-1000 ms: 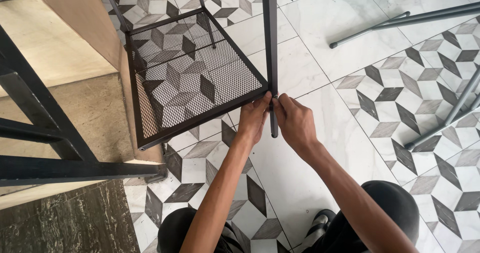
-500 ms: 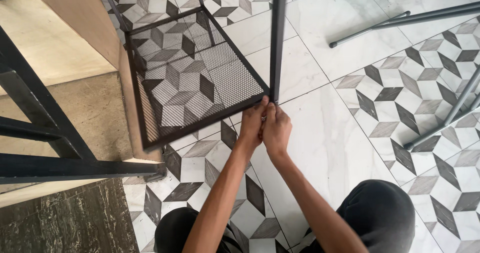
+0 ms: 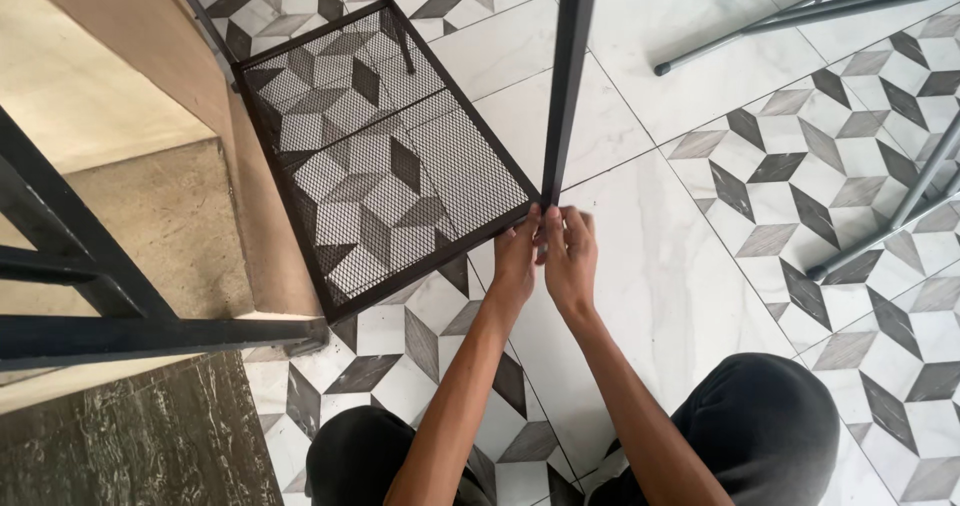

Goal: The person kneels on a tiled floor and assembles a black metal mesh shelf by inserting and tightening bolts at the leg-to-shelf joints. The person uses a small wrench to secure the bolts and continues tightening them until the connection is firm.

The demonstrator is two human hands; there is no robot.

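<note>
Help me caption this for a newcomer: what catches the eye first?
Both hands meet at centre frame, left hand and right hand pinching the corner where a dark post joins a black mesh shelf. Under it lies a floor of marble and cube-pattern tiles, with grey metal legs lying upper right.

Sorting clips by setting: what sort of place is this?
Probably an indoor tiled room used for furniture assembly: patterned floor tiles, a stone step, loose metal legs, and a mesh shelf at both hands.
</note>
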